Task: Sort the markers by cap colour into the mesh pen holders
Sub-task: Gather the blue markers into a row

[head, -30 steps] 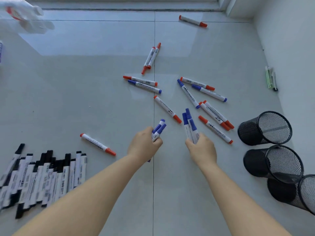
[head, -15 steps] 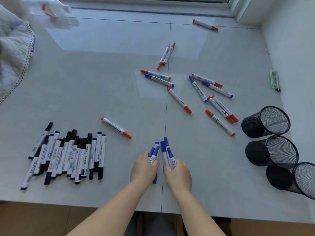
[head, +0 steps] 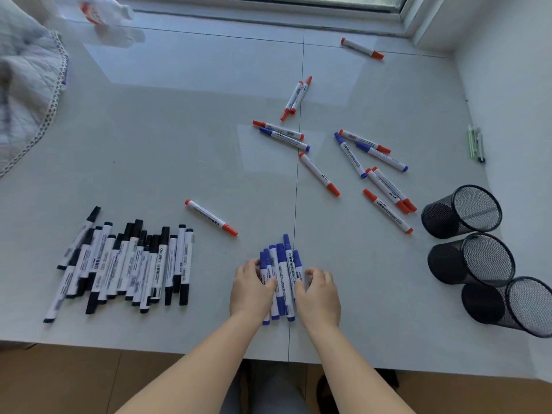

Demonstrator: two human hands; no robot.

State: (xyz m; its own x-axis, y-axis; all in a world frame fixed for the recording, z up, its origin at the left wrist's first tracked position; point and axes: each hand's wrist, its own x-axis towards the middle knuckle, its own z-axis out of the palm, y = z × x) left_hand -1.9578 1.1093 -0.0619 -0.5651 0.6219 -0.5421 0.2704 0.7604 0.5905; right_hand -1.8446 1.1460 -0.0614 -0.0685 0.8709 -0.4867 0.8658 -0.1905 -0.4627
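Several blue-capped markers (head: 280, 273) lie side by side in one bunch near the table's front edge. My left hand (head: 252, 289) and my right hand (head: 318, 291) flank the bunch, with curled fingers gripping its two sides. A row of black-capped markers (head: 128, 264) lies at the left. Red-capped markers (head: 319, 174) and a few blue ones (head: 349, 155) are scattered across the middle. Three black mesh pen holders (head: 439, 216), (head: 445, 264), (head: 481, 303) lie on their sides at the right, mouths facing right; the two nearer ones hold nothing I can see.
A quilted cloth (head: 24, 85) covers the far left corner, with a white plastic item (head: 104, 22) behind it. Green and white pens (head: 475, 141) lie along the right wall (head: 513, 85). A single red marker (head: 210, 218) lies between the black row and the blue bunch.
Both hands drew back toward the front edge and came together. The two handfuls of blue markers were merged into one bunch that now lies on the table.
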